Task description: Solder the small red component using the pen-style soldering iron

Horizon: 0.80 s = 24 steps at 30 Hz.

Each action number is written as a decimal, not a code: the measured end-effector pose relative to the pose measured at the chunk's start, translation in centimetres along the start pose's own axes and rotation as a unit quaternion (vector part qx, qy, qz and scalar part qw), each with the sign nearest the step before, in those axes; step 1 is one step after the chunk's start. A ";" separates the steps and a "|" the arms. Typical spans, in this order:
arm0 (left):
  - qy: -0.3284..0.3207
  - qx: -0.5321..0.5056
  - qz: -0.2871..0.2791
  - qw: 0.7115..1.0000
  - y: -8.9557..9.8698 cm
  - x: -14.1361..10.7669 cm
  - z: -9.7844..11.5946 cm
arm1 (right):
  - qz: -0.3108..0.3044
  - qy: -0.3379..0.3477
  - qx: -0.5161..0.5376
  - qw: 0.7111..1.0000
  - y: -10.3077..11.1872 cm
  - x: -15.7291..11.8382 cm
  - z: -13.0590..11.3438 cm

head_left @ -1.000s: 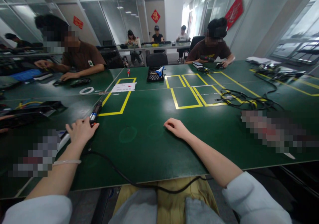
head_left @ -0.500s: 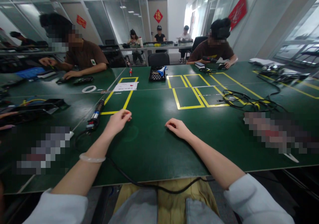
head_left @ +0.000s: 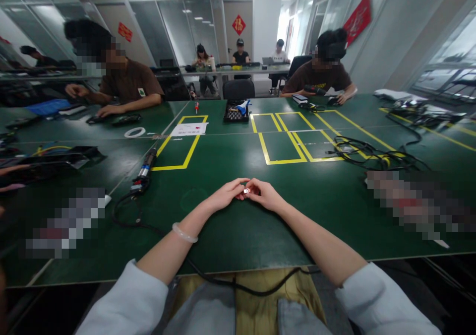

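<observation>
Your left hand (head_left: 224,196) and right hand (head_left: 266,195) were together at the fingertips, a small bright piece (head_left: 246,191) between them, neither hand nearer; its long axis, and whether either clamped it, could not be told. Corded tool (head_left: 145,168) lay beyond your left.

Peripheral items on the glossy green surface (head_left: 230,240)
Black rectangular tray (head_left: 236,120) holds a blue-and-white object (head_left: 243,107) near the far edge; a black chair (head_left: 238,90) stands beyond. White printed sheet (head_left: 188,130) lies across a yellow tape rectangle (head_left: 169,168). White ring (head_left: 134,137) lies left of the sheet; loosely coiled black cable (head_left: 366,153) lies at right.
</observation>
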<state>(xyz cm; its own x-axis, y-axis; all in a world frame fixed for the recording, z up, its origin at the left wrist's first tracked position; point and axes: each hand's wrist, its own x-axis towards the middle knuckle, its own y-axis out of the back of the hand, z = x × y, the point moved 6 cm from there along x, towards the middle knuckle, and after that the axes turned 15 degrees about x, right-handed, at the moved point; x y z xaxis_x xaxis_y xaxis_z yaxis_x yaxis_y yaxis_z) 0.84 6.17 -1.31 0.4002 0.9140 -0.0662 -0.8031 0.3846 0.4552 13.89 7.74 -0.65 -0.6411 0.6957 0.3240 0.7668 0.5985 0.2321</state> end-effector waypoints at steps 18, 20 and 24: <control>0.018 -0.020 0.032 0.999 0.3 -0.1 -0.8 | 0.029 -0.015 -0.009 0.999 0.5 0.0 0.3; 0.011 -0.016 0.035 0.999 0.3 -0.1 -0.7 | 0.042 -0.022 0.003 0.999 0.8 0.0 0.6; -0.006 0.007 0.046 0.999 0.3 -0.1 -0.5 | 0.043 -0.024 -0.005 0.999 1.1 0.0 0.8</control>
<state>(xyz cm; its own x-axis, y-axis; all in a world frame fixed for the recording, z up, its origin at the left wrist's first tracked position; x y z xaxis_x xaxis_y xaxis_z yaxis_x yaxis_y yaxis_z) 0.31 6.30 -1.62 0.3307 0.9437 -0.0129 -0.8303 0.2973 0.4715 14.70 8.66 -1.13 -0.5732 0.7631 0.2985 0.8194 0.5313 0.2152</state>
